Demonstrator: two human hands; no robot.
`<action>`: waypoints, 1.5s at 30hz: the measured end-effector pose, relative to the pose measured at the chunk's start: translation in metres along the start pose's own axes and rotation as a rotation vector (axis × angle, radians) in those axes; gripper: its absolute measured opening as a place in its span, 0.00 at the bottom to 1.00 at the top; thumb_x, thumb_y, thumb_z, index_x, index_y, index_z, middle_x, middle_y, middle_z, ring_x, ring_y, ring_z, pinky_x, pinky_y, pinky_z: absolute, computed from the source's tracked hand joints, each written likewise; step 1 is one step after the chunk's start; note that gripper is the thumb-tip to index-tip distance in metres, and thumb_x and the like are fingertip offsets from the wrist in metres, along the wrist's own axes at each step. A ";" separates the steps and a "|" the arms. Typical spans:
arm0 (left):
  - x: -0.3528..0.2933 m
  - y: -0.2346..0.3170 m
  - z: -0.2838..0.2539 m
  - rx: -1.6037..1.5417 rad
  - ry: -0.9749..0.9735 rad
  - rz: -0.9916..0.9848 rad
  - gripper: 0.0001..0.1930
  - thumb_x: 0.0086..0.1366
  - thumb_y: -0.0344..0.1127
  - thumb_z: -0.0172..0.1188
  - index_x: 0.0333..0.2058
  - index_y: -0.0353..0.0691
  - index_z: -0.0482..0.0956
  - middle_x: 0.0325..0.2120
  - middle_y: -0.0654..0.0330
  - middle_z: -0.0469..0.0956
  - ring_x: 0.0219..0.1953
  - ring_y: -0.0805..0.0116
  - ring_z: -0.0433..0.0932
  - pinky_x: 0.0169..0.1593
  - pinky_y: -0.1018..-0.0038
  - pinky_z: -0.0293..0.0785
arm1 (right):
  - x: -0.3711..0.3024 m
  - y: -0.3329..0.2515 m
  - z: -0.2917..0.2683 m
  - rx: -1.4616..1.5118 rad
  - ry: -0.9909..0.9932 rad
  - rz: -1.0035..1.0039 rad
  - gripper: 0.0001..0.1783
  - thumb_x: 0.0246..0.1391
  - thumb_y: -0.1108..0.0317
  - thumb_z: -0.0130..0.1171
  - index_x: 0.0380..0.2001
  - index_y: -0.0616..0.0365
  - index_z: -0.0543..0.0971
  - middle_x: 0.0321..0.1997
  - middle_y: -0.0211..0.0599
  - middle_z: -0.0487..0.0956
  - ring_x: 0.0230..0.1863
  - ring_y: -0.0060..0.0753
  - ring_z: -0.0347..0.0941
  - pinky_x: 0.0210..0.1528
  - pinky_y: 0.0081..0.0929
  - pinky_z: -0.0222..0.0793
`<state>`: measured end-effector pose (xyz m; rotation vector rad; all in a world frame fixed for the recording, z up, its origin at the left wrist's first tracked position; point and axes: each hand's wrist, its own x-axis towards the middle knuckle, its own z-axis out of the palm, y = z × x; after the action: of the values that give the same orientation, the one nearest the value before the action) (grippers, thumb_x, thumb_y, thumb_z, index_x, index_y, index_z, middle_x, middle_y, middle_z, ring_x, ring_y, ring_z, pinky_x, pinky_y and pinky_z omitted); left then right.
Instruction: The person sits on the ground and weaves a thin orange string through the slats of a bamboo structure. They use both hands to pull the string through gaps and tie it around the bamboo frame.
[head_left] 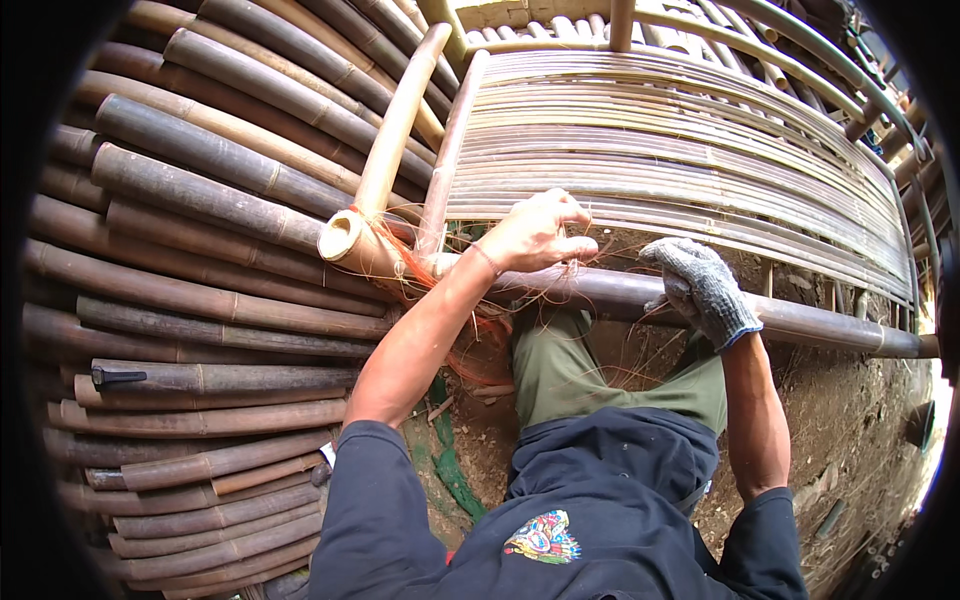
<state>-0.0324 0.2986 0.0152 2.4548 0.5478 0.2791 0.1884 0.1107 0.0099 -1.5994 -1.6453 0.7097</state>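
My bare left hand [540,235] is above the front pole [620,292] of a bamboo bench-like frame, its thumb and fingers pinched on thin reddish-brown strands [570,275]. To its right my right hand [700,288], in a grey knitted glove, is curled closed just over the same pole. Loose strands show beside the glove, but what its fingers hold is hidden. Behind both hands stretches a panel of narrow bamboo slats [640,140]. Orange twine [405,258] hangs tangled around the frame's left corner, by the cut open end of a bamboo pole [341,236].
Stacked dark bamboo poles [200,330] fill the left side, with a small black object [118,377] lying on one. A green cloth strip [455,480] lies on the dirt ground. More bamboo framework [800,50] stands at the back right. My green-trousered legs [560,370] are close beneath the front pole.
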 end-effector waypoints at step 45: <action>-0.026 0.026 -0.404 0.572 1.458 -0.076 0.12 0.65 0.37 0.60 0.37 0.32 0.80 0.27 0.56 0.80 0.27 0.70 0.79 0.33 0.74 0.75 | -0.003 -0.040 0.191 0.595 -0.353 0.242 0.12 0.59 0.60 0.60 0.36 0.58 0.83 0.27 0.39 0.81 0.32 0.39 0.78 0.37 0.32 0.73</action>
<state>-0.1763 0.4755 0.3507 2.2980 1.4084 2.1651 0.0112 0.1232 -0.0702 -1.2861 -1.2933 1.5174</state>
